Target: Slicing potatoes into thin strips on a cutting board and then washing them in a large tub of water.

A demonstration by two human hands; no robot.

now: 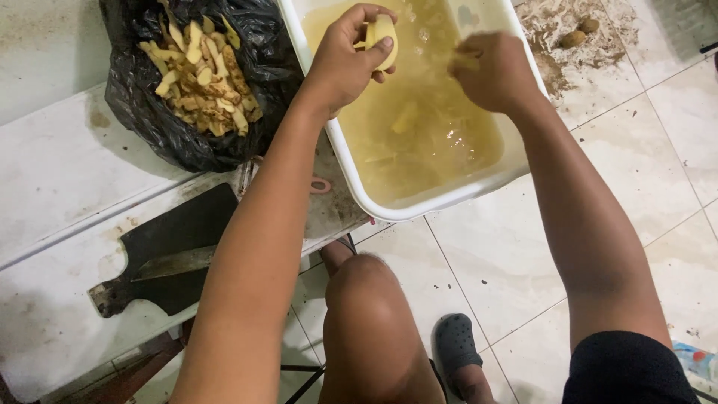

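1. Yellow, cloudy water fills a white tub [351,176] at twelve o'clock; pale potato pieces under the surface are hard to make out, and the tub's far end is cut off by the frame.
2. The left hand [345,60] grips a peeled potato [383,37] above the tub's near-left part, fingers wrapped round it, thumb on its face.
3. The right hand [495,71] hangs over the water at one o'clock, fingers curled; a yellowish bit shows at their tips, but its grip is blurred and I cannot tell what it holds.
4. A crumpled black bag [142,112] at ten o'clock holds a heap of peels [202,75].
5. A dark board [179,232] at eight o'clock carries a knife [176,263], its handle hidden behind the left arm.
6. The tabletop [60,164] is white and stained; the floor [658,150] is pale tile, with dirt and two small potatoes [580,31] at two o'clock.
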